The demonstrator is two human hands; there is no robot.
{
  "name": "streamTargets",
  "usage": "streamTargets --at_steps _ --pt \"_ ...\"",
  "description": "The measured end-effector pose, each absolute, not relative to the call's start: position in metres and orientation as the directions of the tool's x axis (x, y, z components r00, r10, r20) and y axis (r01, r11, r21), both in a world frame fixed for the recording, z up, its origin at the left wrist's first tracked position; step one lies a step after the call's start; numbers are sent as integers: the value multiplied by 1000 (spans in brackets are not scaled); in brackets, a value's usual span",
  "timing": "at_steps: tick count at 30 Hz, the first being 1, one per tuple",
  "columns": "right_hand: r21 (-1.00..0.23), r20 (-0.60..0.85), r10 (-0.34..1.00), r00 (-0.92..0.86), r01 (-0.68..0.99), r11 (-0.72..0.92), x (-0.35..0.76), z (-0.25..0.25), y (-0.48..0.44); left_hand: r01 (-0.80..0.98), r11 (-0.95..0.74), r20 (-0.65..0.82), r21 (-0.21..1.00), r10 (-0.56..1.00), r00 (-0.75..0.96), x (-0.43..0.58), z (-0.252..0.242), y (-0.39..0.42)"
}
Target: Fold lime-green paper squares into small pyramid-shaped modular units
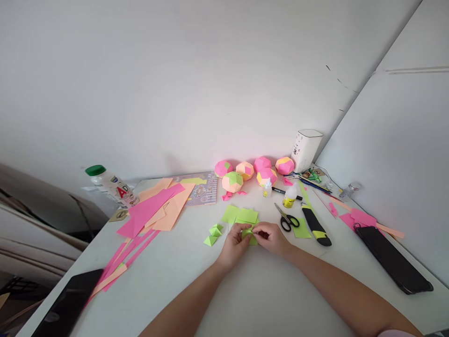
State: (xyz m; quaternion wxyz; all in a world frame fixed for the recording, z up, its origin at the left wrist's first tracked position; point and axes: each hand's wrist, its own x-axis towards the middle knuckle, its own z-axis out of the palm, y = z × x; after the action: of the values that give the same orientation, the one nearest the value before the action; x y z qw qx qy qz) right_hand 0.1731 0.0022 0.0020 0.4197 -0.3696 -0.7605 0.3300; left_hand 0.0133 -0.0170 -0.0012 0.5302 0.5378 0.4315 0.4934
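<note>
Between the fingertips of my left hand (236, 241) and my right hand (271, 238) is a small piece of green paper (248, 231), partly covered by the fingers. Both hands pinch it from opposite sides. Green paper squares (247, 216) lie flat on the table just beyond and beneath the hands. Left of my left hand sit a few small folded green paper pyramids (211, 240). Scissors with black handles (286, 221) and another green paper piece (302, 229) lie to the right of my right hand.
Several faceted paper balls (232, 182) stand along the wall. Two glue bottles (290, 196), a marker (280, 191) and a utility knife (315, 224) are at the right. Coloured paper sheets (150, 210) and a white bottle (114, 187) fill the left; phones (393, 259) lie on both sides.
</note>
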Motion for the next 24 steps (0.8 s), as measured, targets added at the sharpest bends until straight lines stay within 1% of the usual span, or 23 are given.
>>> streamTargets --at_steps 5,7,9,12,15,17,20,24 --pt "-806 395 834 -385 290 516 173 6 1 81 -123 115 989 988 106 13 -3 -17" --pt "-809 386 838 -386 294 508 174 7 1 111 -125 114 986 989 93 12 -2 -18" --pt "-827 362 853 -377 292 480 174 7 1 86 -95 87 992 992 88 12 0 -18" --pt "-868 299 885 -356 283 407 175 5 3 -6 -35 35 999 995 95 13 3 -18" --pt "-904 234 906 -352 265 336 176 3 4 -68 -9 16 998 996 91 14 4 -19" --pt "-908 234 903 -361 251 335 177 3 4 -62 3 3 998 996 89 14 5 -19" --pt "-887 278 883 -378 251 387 177 5 4 3 -5 5 1000 995 100 13 5 -20" --pt "-885 279 874 -398 246 395 175 8 3 74 -82 72 994 990 124 12 5 -21"
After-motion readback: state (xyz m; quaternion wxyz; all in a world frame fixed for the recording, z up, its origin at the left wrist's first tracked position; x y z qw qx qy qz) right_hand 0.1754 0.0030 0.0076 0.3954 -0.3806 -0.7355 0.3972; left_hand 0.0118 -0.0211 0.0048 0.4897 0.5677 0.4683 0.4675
